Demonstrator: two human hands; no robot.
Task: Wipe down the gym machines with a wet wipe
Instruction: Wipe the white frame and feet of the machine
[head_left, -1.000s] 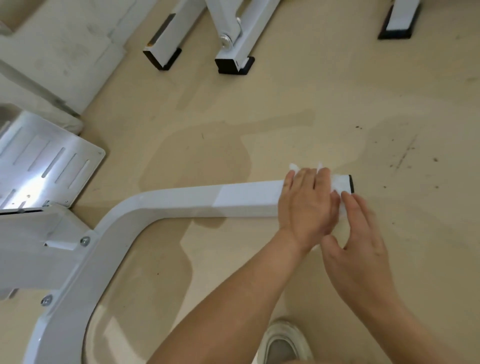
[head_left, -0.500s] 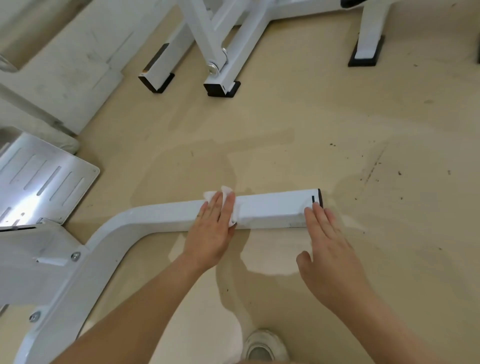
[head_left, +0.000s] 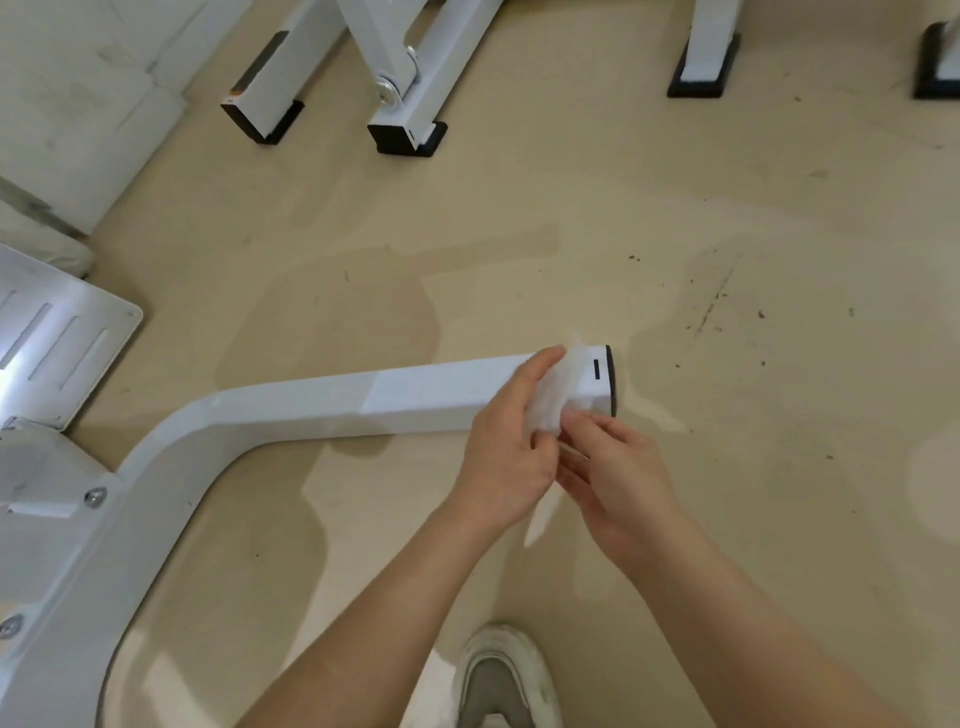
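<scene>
A white curved floor bar of a gym machine lies across the beige floor and ends in a black cap at the right. My left hand holds a white wet wipe just above the bar's right end. My right hand meets it from the right, its fingertips pinching the wipe's lower edge. Both hands sit in front of the bar, close together.
A perforated metal footplate and bolted bracket belong to the same machine at the left. White legs of other machines with black feet stand at the top. My shoe is at the bottom centre.
My left hand slid the wipe left along the bar, then came back to the right end and lifted it. My right hand left the bar's end and came to the wipe.
</scene>
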